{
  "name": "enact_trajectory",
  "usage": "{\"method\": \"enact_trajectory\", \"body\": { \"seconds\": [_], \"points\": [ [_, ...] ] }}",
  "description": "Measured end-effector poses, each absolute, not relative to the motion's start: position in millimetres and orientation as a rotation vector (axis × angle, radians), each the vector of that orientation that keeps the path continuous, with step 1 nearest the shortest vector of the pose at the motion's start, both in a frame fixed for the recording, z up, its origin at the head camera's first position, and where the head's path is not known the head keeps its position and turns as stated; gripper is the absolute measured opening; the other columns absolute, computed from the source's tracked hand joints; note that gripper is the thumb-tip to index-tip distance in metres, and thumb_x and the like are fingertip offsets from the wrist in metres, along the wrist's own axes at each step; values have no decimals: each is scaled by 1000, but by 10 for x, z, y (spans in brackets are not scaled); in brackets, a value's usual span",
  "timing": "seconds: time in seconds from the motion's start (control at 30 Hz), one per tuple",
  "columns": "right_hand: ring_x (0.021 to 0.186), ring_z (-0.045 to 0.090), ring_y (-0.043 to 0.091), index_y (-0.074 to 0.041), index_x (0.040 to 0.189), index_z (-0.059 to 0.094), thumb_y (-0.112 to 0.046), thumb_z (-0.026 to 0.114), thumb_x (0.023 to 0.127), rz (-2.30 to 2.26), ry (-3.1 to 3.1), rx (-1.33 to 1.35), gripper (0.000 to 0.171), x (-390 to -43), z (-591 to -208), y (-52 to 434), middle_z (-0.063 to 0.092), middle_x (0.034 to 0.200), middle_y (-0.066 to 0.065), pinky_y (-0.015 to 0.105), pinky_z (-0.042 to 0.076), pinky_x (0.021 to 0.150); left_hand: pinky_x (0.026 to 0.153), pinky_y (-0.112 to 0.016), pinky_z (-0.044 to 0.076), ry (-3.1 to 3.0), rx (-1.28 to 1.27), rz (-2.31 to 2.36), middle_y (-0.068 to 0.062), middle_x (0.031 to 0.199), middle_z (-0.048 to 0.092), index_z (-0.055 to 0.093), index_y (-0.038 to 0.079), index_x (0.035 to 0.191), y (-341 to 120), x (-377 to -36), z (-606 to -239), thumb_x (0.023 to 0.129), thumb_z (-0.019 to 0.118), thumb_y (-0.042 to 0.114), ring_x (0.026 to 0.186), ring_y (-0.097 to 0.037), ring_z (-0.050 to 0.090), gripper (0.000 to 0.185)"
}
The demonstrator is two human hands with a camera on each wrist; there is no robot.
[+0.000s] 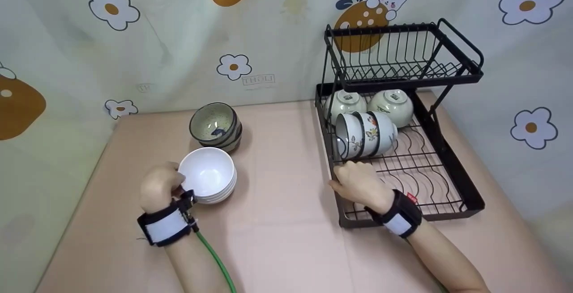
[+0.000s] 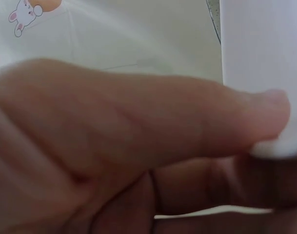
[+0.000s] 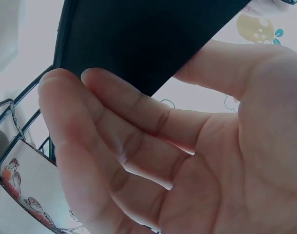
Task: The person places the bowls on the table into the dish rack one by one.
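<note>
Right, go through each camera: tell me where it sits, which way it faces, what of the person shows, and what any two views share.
Head: worn up high, looking forward and down at the table; both forearms show, left hand gripping the white bowl, right hand at the dish rack.
Left wrist: close along the thumb pressed on the white bowl's rim.
Right wrist: looks up across the open palm toward the rack's dark edge and a patterned bowl.
Shared: head and right wrist both show the rack and patterned bowl.
</note>
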State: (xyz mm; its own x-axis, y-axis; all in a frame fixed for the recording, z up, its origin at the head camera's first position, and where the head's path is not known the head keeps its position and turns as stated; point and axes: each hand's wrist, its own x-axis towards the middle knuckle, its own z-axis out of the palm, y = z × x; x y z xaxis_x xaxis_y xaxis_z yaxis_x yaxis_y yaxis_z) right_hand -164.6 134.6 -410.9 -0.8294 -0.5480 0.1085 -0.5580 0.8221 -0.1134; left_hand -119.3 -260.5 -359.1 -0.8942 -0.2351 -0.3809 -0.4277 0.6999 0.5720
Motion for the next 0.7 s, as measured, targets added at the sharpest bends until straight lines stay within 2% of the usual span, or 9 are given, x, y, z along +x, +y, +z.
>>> {"method": "enact_trajectory", "body": {
  "seconds": [0.13,0.4,0.7],
  "points": [
    [56,64,37,-2,70,58,-23,76,91,217,-2932,887,35,-1645,-4108,1345,62,63,15,48,53,47,54,-25,45,2625,-524,1019,-6,62,57,59,-9,91,-2599,-1184,-3575,84,44,-7,59,-19,57,17],
    [53,62,34,-1,70,59,-22,76,91,234,-2932,892,34,-1642,-4110,1349,60,62,13,46,52,45,57,-26,45,2659,-486,944,-11,69,62,54,-16,117,-2587,-1175,-3534,92,43,-2,66,-22,63,30],
    [53,62,33,-2,71,59,-22,75,92,241,-2941,891,33,-1640,-4111,1353,60,62,13,45,52,46,61,-29,45,2729,-405,913,-8,68,65,50,-19,128,-2569,-1162,-3501,92,44,-1,65,-20,64,41]
  ]
}}
